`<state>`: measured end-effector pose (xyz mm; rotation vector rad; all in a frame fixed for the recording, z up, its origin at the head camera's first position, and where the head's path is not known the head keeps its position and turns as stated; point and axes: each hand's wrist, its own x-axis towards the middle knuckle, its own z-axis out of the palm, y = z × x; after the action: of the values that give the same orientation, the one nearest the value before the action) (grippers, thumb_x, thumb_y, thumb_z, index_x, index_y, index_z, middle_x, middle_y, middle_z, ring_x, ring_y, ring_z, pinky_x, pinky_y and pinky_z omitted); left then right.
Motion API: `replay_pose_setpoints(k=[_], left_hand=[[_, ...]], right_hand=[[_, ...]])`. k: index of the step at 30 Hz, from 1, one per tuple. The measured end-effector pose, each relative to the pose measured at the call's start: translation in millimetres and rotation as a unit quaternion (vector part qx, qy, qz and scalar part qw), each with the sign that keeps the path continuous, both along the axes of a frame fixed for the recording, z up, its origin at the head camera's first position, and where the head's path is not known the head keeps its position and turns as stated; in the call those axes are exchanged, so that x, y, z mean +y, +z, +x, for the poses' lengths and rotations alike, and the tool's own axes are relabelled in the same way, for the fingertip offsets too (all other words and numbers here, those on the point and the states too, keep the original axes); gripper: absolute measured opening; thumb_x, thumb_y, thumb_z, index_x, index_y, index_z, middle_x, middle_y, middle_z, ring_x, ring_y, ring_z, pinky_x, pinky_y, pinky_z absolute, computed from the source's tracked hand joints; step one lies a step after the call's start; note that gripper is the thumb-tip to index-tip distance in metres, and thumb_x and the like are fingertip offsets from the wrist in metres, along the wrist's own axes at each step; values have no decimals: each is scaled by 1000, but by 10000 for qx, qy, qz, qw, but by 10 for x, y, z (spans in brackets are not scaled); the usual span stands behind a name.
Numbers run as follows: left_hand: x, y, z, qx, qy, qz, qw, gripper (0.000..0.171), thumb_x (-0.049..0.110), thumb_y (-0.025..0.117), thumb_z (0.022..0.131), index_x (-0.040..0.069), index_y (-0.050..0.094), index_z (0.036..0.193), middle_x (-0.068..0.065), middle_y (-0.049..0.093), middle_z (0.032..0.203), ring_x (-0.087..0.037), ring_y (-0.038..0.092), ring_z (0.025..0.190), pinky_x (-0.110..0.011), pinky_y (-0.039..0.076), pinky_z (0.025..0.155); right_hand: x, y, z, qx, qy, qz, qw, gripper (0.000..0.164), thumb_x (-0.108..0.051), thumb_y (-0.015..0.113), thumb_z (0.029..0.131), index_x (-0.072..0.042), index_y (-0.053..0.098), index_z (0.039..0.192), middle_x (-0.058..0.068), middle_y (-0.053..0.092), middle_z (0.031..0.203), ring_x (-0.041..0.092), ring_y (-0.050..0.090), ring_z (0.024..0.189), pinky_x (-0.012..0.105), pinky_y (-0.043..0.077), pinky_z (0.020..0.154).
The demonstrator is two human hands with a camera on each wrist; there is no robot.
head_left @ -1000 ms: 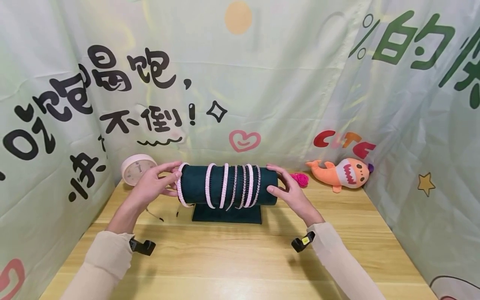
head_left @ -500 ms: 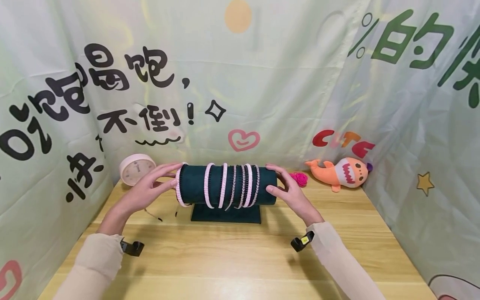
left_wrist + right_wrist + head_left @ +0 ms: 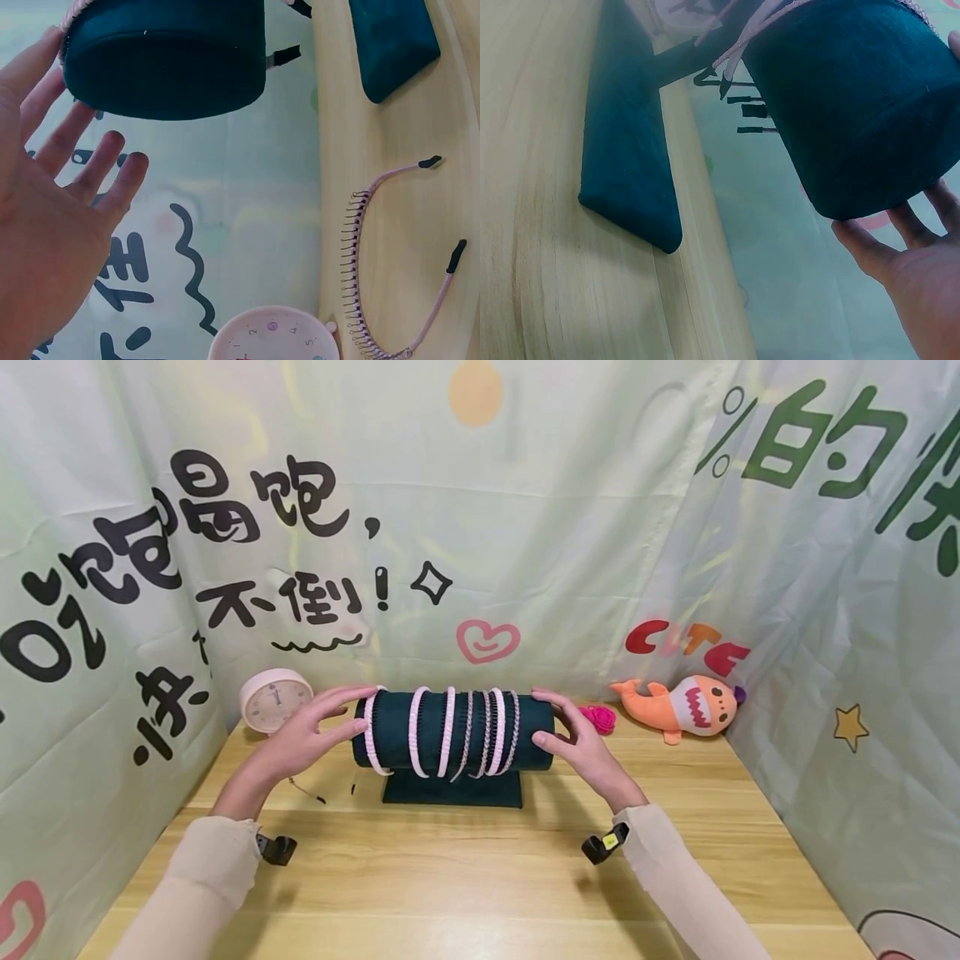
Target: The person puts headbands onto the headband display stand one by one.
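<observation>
A dark green velvet headband stand (image 3: 390, 731) with a padded roll on a flat base holds several pink headbands. My left hand (image 3: 303, 739) is at the roll's left end, thumb touching the leftmost pink headband (image 3: 371, 747) and fingers at its top. In the left wrist view the left fingers (image 3: 120, 187) look fairly straight and spread. With the thumb in front and fingers over the top, my right hand (image 3: 581, 747) grips the roll's right end. Another pink headband (image 3: 358, 277) with black tips lies on the table below my left hand.
A round pink clock (image 3: 276, 700) stands at the back left of the wooden table (image 3: 450, 877). A bright pink flower (image 3: 600, 718) and an orange plush whale (image 3: 678, 706) sit at the back right. Printed fabric (image 3: 585, 552) hangs around the table.
My left hand shifted slightly left with the leftmost headband, then back right, and that headband now sits a little further onto the roll. My right hand has stayed on the roll's end.
</observation>
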<state>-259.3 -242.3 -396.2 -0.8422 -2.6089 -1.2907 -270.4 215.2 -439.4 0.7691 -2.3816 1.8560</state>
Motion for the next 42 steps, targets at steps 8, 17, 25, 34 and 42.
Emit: replay_pose_setpoints(k=[8,17,25,34,42], left_hand=[[126,-3,-35,-25,117,-85,9999,49,26,69,109,24,61,156,-6,56,164,-37,40,155,-71,27,122],[242,-4,-76,8,-19,-102,9999,49,29,72,107,27,62,155,-3,57,163,-34,42,154,-70,28,123],[289,7,-100,5,-82,-156,9998,48,31,73,106,33,63,154,1,58,162,-31,42,154,-69,29,124],[338,-1,-110,-27,-61,-158,9999,49,33,72,107,32,62,154,1,58,161,-30,42,153,-67,30,124],[360,5,-127,-5,-98,-205,9997,49,33,71,107,32,61,156,0,57,162,-30,42,154,-67,30,124]], right_hand=[[-5,3,4,-10,-5,11,10000,63,-19,70,107,-22,44,165,4,35,176,43,31,161,73,32,124],[-8,14,22,-12,-10,6,10000,64,-17,69,107,-19,43,165,5,34,176,44,31,160,72,34,124],[-15,-1,11,22,-22,1,10000,63,-17,69,107,-21,45,165,6,34,176,47,28,161,73,33,124],[-16,-5,8,31,-28,6,10000,62,-17,70,107,-20,45,164,5,35,176,44,30,161,72,34,124],[-18,15,17,19,-17,-32,10000,62,-16,69,107,-22,46,164,4,35,176,42,32,160,70,36,123]])
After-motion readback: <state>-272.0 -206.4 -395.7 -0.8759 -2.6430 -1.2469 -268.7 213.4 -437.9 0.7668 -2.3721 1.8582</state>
